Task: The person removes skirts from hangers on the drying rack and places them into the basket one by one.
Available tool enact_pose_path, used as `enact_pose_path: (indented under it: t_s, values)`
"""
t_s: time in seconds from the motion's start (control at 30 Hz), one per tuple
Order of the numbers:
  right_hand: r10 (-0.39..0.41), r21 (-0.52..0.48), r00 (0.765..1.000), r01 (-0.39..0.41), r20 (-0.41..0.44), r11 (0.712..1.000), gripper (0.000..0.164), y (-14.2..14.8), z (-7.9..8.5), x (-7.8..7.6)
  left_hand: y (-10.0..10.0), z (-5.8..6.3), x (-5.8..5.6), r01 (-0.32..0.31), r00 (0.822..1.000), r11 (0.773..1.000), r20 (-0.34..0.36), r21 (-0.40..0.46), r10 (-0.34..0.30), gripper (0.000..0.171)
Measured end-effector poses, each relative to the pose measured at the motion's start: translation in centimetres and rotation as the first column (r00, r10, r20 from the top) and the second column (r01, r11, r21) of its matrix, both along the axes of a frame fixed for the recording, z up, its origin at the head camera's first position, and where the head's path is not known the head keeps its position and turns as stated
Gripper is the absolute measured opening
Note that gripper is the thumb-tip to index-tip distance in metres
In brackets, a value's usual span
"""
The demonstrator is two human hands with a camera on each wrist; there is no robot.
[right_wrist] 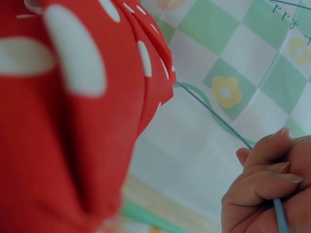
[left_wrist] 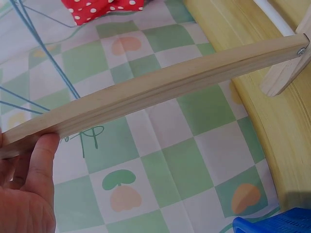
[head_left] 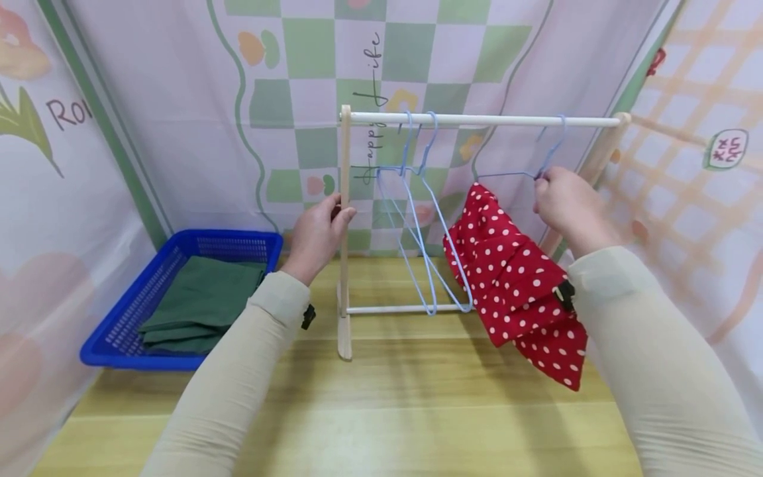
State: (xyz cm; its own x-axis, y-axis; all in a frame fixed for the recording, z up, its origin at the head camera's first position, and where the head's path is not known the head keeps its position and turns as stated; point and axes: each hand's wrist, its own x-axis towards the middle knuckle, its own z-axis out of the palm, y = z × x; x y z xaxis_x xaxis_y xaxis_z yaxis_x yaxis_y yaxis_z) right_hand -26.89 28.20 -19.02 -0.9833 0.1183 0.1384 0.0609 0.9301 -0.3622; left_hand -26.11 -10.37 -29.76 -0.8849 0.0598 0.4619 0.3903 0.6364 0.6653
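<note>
My left hand (head_left: 318, 235) grips the left wooden post (head_left: 344, 265) of a small clothes rack, its thumb on the near side in the left wrist view. My right hand (head_left: 572, 202) holds a blue wire hanger (head_left: 507, 175) near its neck; the hook looks to be over the white top rail (head_left: 477, 120). From this hanger a red garment with white polka dots (head_left: 512, 271) hangs tilted, its lower end to the right. Its exact kind cannot be told. In the right wrist view, curled fingers (right_wrist: 262, 184) close round the hanger wire.
Two bare blue hangers (head_left: 448, 245) hang on the rail's left part. At the left stands a blue basket (head_left: 110, 358) with a folded green cloth (head_left: 203, 298) inside. The rack stands on a wooden table (head_left: 369, 417), with patterned fabric walls (head_left: 310, 46) behind and at both sides.
</note>
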Motion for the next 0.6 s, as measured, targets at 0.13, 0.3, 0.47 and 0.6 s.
enact_pose_path:
  t_s: [0.13, 0.3, 0.47, 0.6]
  values:
    - [0.006, 0.011, 1.0, -0.006, 0.004, 1.0, 0.06, -0.19, 0.05, 0.0, 0.02, -0.02, 0.02, 0.005, 1.0, 1.0, 0.01, 0.01, -0.005, 0.034]
    - [0.032, 0.029, 0.999, -0.031, -0.021, 0.999, 0.057, -0.53, 0.1, -0.01, 0.01, -0.11, 0.02, 0.01, 1.0, 1.0, 0.019, 0.027, -0.011, 0.035]
    - [0.061, 0.049, 0.997, -0.059, -0.05, 0.997, 0.053, -0.76, 0.1, 0.01, 0.03, -0.16, 0.03, 0.01, 1.0, 1.0, 0.004, 0.02, -0.01, 0.034]
    - [0.074, 0.056, 0.996, -0.071, -0.052, 0.996, 0.054, -1.03, 0.04, 0.04, 0.04, -0.21, 0.02, 0.01, 1.0, 1.0, -0.006, 0.008, -0.01, 0.035]
